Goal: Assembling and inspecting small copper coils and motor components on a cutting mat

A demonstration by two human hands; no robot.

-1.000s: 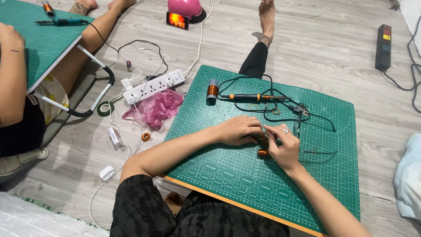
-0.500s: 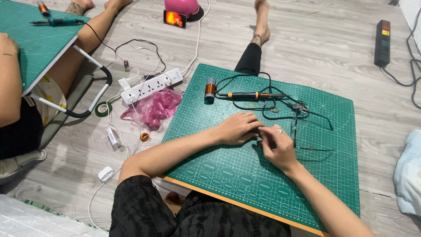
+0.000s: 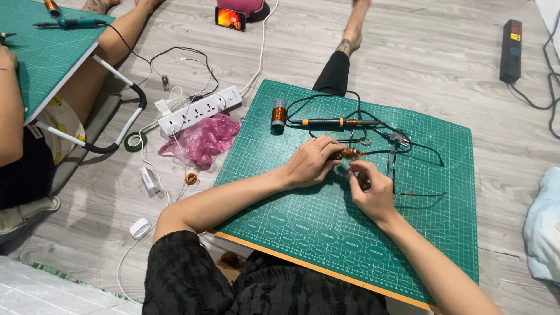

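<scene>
while the left hand (image 3: 312,160) pinches a small copper coil (image 3: 350,153) just right of centre of the head view, over the green cutting mat (image 3: 326,233), the right hand (image 3: 370,189) sits narrow beside it, fingertips pinched, seemingly on fine wire. the coil looks light, rigid, its winding fragile; best held by the ends. a crumpled pink plastic bag (image 3: 204,140) lies left of centre, a small white box (image 3: 147,178) lower left.
</scene>
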